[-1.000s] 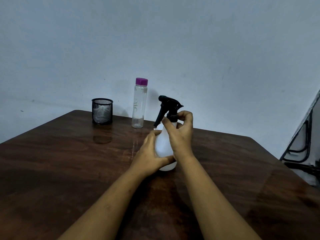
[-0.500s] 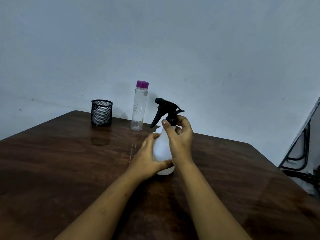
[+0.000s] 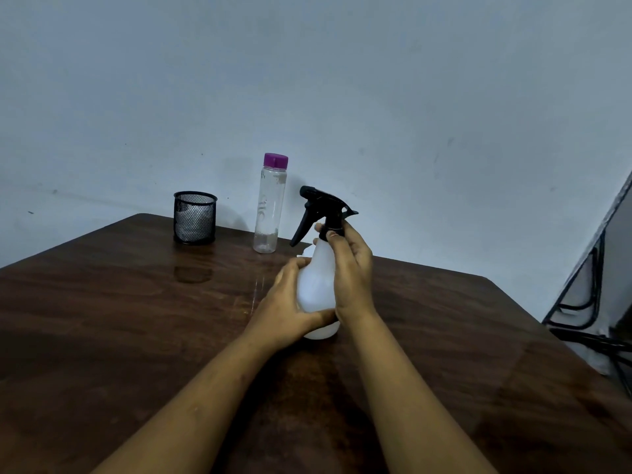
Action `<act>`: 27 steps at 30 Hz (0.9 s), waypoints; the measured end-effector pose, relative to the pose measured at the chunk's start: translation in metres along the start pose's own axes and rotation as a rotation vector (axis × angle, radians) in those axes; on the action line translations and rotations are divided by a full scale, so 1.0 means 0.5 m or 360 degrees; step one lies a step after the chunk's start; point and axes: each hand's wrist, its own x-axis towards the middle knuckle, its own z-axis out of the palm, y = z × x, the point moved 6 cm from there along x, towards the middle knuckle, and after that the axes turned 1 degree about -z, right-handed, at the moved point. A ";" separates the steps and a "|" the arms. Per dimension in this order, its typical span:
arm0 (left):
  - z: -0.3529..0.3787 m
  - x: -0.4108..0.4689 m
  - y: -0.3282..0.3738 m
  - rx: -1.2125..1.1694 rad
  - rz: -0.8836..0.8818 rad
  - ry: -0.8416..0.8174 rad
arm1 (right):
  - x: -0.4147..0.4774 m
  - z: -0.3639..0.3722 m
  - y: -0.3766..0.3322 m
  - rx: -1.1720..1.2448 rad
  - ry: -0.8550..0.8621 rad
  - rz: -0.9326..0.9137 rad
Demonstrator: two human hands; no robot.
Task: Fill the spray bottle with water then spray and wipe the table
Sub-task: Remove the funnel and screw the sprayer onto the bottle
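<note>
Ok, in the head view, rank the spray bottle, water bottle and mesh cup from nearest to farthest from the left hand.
1. Spray bottle: held by the left hand, which wraps its white body.
2. Water bottle: beyond the hand, upright near the table's far edge.
3. Mesh cup: farthest, off to the left at the far edge.

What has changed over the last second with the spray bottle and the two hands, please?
Little changed. The right hand shifted its fingers around the black collar under the trigger head, apparently twisting it; the head's angle barely differs. The left hand kept gripping the spray bottle, which stayed upright on the table. The purple-capped bottle and mesh cup did not move.
</note>
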 end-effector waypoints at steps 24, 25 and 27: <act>0.000 0.001 0.002 0.0007 0.0002 0.0005 | 0.002 0.003 -0.005 -0.0051 -0.0038 0.0036; 0.001 0.000 0.003 0.0004 -0.0003 -0.0004 | 0.002 0.002 -0.005 -0.0091 -0.0016 0.0029; 0.001 -0.001 0.005 -0.0001 -0.0003 -0.0014 | 0.005 0.002 -0.007 -0.0118 0.0014 0.0023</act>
